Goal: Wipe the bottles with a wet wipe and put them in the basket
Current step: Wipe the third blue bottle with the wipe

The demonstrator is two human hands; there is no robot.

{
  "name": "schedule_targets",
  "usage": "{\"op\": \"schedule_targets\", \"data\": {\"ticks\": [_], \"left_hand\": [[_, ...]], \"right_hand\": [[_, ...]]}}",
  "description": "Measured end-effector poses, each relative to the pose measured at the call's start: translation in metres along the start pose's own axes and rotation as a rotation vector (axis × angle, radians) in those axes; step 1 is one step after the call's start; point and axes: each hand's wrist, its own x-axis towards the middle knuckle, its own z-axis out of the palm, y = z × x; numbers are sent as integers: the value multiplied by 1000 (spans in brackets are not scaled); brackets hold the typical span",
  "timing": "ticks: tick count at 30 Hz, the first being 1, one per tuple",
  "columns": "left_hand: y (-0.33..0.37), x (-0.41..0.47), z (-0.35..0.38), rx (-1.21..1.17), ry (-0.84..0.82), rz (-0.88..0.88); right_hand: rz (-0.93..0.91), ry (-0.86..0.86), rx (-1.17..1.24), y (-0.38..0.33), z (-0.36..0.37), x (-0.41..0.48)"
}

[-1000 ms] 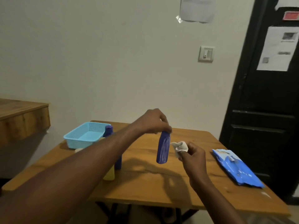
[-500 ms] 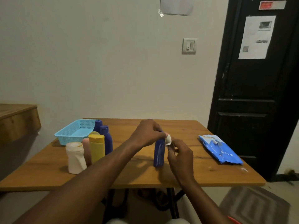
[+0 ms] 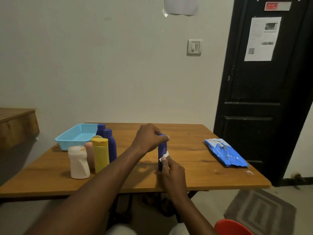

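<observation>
A slim blue bottle [image 3: 162,148] stands upright at the middle of the wooden table [image 3: 194,177]. My left hand [image 3: 149,138] grips its cap from above. My right hand [image 3: 171,172] pinches a small white wet wipe [image 3: 165,155] against the bottle's lower side. At the left stand several other bottles: a white one [image 3: 78,162], a pink one [image 3: 89,154], a yellow one [image 3: 100,154] and two dark blue ones [image 3: 110,145]. Behind them sits the light blue basket [image 3: 75,138], with nothing visible inside.
A blue pack of wet wipes [image 3: 225,152] lies at the table's right side. A black door [image 3: 264,85] stands beyond it. A wooden shelf [image 3: 17,122] juts out at the left. A red object [image 3: 232,227] and a grey mat [image 3: 260,211] are on the floor.
The bottle went from hanging tilted above the table to standing on it. My right hand slid the wipe from near the cap down the bottle's side.
</observation>
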Motion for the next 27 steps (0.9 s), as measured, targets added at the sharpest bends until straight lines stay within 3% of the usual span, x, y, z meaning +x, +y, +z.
{"op": "schedule_targets", "data": {"ticks": [3, 7, 15, 19, 23, 27], "left_hand": [[4, 0, 3, -12, -18, -13], [4, 4, 5, -16, -26, -15], [0, 5, 8, -31, -5, -21], [-1, 7, 10, -21, 0, -19], [-5, 5, 9, -13, 8, -13], [-6, 5, 9, -8, 8, -32]], "right_hand": [[58, 61, 96, -12, -3, 12], [5, 124, 158, -29, -1, 25], [95, -98, -211, 5, 17, -7], [85, -184, -125, -17, 13, 7], [37, -163, -90, -33, 15, 7], [179, -229, -157, -16, 16, 2]]}}
